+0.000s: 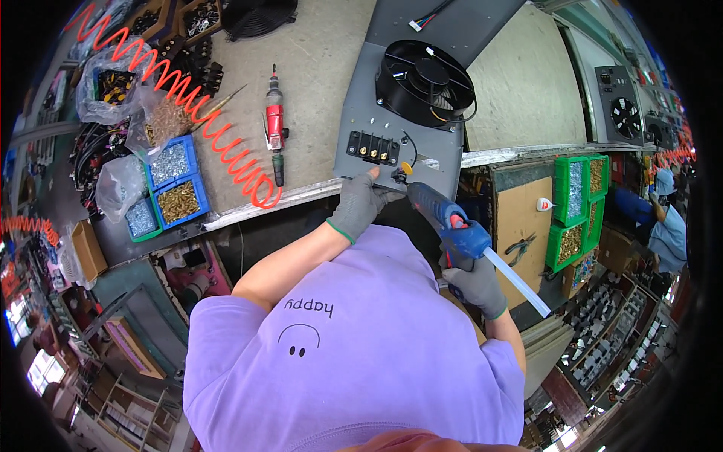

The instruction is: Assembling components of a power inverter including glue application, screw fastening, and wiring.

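A: What lies nearest the person?

B: The smooth lilac shirt (346, 324), then the right hand (480, 285) in a grey fabric glove, wrapped round the handle of a rounded blue plastic glue gun (465, 236); a straight, translucent glue stick (520, 285) juts from its back

A: And the left hand (358, 205)?

B: Gloved alike, with a green cuff, it touches the near edge of a flat grey metal panel (360, 113), thumb uppermost; whether its fingers grip anything, I cannot tell

A: Where is the gun's front end?

B: At that same edge, near a small yellow disc (407, 168)

A: Farther off?

B: A ribbed black terminal block (373, 148) with brassy screws, then a round black fan (431, 73), both on the panel; leftward, a red-bodied power screwdriver (275, 119) lies on the scuffed bench (316, 90)
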Demonstrator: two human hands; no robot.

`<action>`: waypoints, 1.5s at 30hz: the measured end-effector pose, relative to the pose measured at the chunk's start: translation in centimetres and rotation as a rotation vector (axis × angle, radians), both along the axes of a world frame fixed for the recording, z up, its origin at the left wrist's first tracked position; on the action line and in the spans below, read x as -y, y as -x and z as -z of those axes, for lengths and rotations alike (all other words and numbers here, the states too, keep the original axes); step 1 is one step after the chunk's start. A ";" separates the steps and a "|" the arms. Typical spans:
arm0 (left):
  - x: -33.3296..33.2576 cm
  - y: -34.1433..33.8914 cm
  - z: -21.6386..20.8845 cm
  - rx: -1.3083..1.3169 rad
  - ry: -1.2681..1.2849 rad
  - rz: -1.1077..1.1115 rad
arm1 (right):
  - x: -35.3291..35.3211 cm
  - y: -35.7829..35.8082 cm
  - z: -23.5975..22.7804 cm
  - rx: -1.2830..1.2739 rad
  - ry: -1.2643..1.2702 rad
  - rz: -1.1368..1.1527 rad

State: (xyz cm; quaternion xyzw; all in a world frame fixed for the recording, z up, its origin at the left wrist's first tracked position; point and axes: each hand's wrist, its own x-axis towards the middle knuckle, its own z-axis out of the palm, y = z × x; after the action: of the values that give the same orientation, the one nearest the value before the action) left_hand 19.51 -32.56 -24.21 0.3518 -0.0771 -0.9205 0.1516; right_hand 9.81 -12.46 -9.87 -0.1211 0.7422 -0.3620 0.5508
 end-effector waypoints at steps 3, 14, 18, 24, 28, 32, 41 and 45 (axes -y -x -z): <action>0.0 0.0 0.2 -0.004 0.000 0.011 | -0.3 -0.6 0.6 0.083 0.086 0.186; 1.0 -1.5 2.2 0.016 -0.051 0.024 | 2.4 0.3 -0.3 0.439 0.256 0.507; 2.1 -3.3 2.9 0.058 0.056 0.053 | 2.7 1.6 0.8 0.422 0.264 0.459; 4.0 -5.3 3.6 0.154 0.131 0.067 | 5.7 4.7 3.3 0.480 0.204 0.339; 4.5 -5.8 4.5 0.186 0.121 0.064 | 9.1 7.6 4.9 0.545 0.192 0.145; 4.7 -5.8 3.9 0.200 0.111 0.050 | 13.3 10.7 5.2 0.590 0.136 -0.080; 4.5 -6.0 4.5 0.154 0.080 0.007 | 18.6 12.2 5.8 0.544 -0.049 -0.493; 4.5 -6.0 4.8 0.192 0.085 0.030 | 18.8 11.8 5.5 0.524 -0.095 -0.456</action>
State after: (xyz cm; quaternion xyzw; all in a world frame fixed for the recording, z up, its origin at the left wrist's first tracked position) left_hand 25.50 -37.03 -29.00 0.4305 -0.1354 -0.8807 0.1442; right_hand -1.97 -31.26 -15.41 -0.1607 0.5454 -0.2136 0.7944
